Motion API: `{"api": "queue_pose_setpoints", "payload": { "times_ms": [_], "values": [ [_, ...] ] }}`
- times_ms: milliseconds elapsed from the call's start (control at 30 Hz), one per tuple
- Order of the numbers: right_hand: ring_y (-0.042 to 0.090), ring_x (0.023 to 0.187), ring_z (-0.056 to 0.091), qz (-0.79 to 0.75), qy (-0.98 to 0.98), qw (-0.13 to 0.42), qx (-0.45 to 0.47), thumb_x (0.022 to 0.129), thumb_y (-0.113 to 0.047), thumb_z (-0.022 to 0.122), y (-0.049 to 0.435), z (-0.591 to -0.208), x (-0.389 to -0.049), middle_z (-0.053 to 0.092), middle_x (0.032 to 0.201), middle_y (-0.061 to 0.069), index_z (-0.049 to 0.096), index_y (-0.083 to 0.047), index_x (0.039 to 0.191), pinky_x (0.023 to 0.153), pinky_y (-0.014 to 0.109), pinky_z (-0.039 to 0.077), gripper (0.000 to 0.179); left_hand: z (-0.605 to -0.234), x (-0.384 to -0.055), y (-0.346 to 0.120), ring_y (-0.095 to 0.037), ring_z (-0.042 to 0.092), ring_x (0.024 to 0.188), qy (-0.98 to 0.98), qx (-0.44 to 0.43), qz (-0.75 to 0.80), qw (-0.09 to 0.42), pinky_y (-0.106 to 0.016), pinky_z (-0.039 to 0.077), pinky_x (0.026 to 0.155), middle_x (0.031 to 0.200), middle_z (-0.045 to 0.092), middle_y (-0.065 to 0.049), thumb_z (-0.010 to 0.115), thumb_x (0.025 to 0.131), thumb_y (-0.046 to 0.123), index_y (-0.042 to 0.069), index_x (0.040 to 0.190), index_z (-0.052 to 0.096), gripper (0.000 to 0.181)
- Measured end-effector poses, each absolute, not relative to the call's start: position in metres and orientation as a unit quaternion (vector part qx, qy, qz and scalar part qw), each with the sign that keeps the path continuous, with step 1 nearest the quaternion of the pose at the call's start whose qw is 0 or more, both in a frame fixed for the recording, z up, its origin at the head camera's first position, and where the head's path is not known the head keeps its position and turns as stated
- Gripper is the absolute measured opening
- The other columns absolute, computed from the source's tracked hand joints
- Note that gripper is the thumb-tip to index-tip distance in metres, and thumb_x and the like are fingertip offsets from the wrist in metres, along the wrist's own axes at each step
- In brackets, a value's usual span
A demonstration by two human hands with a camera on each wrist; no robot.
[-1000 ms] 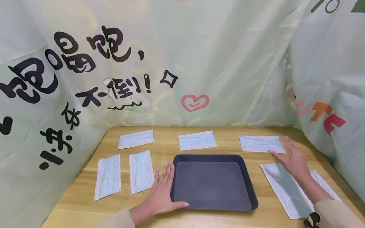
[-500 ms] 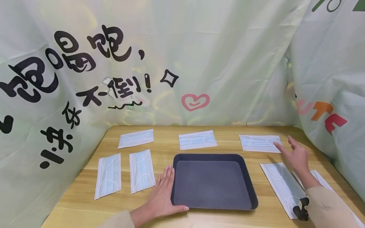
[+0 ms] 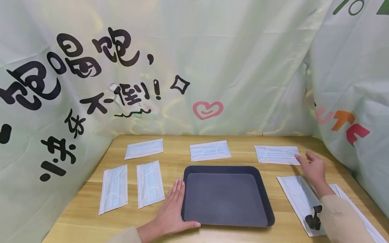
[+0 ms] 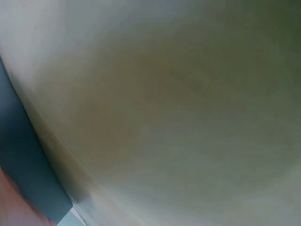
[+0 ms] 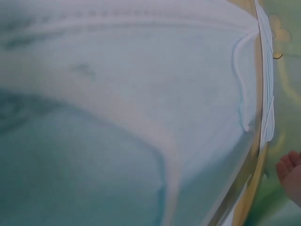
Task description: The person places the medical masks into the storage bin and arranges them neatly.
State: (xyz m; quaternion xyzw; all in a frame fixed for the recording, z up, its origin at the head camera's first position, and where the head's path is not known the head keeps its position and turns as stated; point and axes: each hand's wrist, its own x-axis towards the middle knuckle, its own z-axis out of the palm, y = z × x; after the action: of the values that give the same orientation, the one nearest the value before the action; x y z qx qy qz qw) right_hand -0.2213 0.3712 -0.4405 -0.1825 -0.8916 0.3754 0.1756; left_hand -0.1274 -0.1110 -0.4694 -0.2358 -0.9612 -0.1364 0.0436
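My left hand (image 3: 170,211) lies with straight fingers along the left side of a dark grey tray (image 3: 228,199), its thumb along the front edge. In the left wrist view the tray's side (image 4: 26,141) shows beside part of that hand (image 4: 16,205). At the far right, my right hand (image 3: 314,168) has its thumb tip at the right end of a light blue face mask (image 3: 276,154); the index finger is bent, a gap from the thumb. Under the right forearm lie a near face mask (image 3: 294,192) and another face mask (image 3: 338,190), both partly hidden.
More face masks lie flat on the wooden table (image 3: 100,229): a back-middle mask (image 3: 210,150), a back-left mask (image 3: 144,149), an outer left mask (image 3: 113,189) and an inner left mask (image 3: 150,184). A printed cloth (image 3: 243,67) hangs behind and at both sides.
My right hand has drawn in from its spread pose, thumb and fingers coming closer together at the back-right mask's end. My left hand and the masks have stayed in place.
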Motion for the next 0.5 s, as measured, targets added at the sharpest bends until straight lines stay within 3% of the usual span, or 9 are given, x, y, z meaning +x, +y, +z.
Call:
{"api": "queue_pose_setpoints", "payload": {
  "times_ms": [200,500],
  "values": [
    [0.048,0.122,0.04,0.365,-0.9,0.11,-0.211,0.094,-0.034,0.048,0.378,-0.442,-0.229,0.04,0.133,0.036,0.032,0.013,0.136,0.101,0.054,0.035,0.064,-0.468,-0.127,-0.111,-0.029,0.008,0.144,-0.962,-0.228,-0.149,0.025,-0.013,-0.021,0.105,0.156,0.008,-0.018,0.043,0.063,0.089,-0.002,0.147,0.011,0.128],
    [0.048,0.126,0.035,0.397,-0.876,0.056,-0.267,0.095,-0.035,0.044,0.381,-0.447,-0.235,0.034,0.136,0.038,0.023,0.014,0.138,0.103,0.054,0.034,0.069,-0.469,-0.127,-0.111,-0.029,0.007,0.144,-0.961,-0.227,-0.158,0.016,-0.011,-0.022,0.104,0.156,0.006,-0.017,0.044,0.063,0.088,-0.002,0.147,0.011,0.128]
  ]
}}
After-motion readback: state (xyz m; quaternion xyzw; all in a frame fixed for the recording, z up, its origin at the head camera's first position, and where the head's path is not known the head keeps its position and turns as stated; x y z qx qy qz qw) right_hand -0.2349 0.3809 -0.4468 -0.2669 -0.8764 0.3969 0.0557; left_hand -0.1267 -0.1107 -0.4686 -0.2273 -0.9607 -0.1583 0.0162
